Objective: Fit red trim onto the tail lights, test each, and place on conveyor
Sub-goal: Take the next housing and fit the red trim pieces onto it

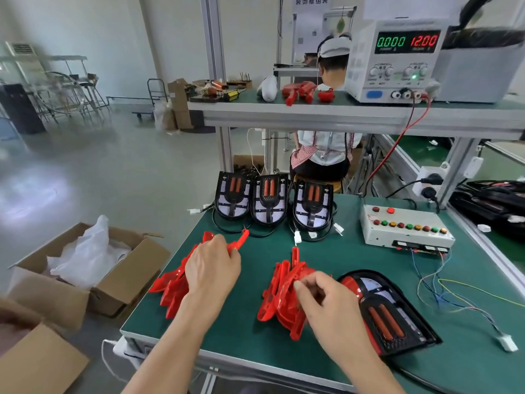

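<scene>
The left hand (211,268) grips a red trim piece (237,243) lifted off the left pile (173,285); the right hand (321,297) pinches into the right pile (284,297). Better to free one piece cleanly before carrying it over. The near tail light (389,311), just right of that pile, lies flat, its long axis running toward the table's near-right corner.

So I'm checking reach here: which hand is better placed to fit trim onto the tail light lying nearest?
Probably right. The right hand grips the nearer trim pile beside that tail light; the left hand holds a trim piece farther away.
</scene>
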### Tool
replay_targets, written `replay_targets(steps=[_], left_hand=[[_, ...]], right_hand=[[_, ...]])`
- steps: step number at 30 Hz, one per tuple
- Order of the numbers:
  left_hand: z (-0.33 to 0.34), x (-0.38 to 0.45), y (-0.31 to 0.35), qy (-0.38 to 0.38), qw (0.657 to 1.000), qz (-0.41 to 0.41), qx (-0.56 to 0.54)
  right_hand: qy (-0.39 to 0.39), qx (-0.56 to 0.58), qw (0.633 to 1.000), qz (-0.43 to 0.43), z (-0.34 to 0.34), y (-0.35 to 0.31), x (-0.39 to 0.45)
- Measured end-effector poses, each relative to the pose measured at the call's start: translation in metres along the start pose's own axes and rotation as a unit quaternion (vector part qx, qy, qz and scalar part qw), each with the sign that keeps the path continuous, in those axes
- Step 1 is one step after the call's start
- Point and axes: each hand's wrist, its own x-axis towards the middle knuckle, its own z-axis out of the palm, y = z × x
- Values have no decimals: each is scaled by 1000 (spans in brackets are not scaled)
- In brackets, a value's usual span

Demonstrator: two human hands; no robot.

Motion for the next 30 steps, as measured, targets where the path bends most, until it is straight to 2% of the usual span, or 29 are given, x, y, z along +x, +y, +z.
replay_targets(steps=[5,7,10,13,15,17,18,20,22,23,26,30], left_hand=[[-16,3,19,-77,983,10,-167],[-22,3,29,-139,951,36,-272],[-34,6,46,-261,881,55,-391],[-37,11,64,-366,831,41,-417],[-33,11,79,-399,814,31,-421],[-25,11,95,-368,826,15,-427],[-20,10,102,-336,834,3,-438],[-7,6,114,-289,846,2,-448],[10,-4,126,-290,861,42,-416],[20,-11,132,-298,869,73,-389],[51,-25,153,-306,892,171,-285],[78,-29,180,-319,901,216,-199]], right_hand=[[33,-135,978,-157,3,-12,40],[40,-208,952,-222,-5,-17,56],[77,-287,910,-290,-27,-17,69],[97,-320,881,-336,-53,-5,66],[95,-329,875,-343,-70,3,60],[111,-305,897,-300,-88,13,52],[126,-282,919,-245,-98,20,49],[155,-240,955,-85,-123,35,44],[135,-248,957,61,-143,52,38],[113,-256,954,106,-149,58,34],[65,-292,941,157,-150,67,20],[44,-361,921,138,-139,67,8]])
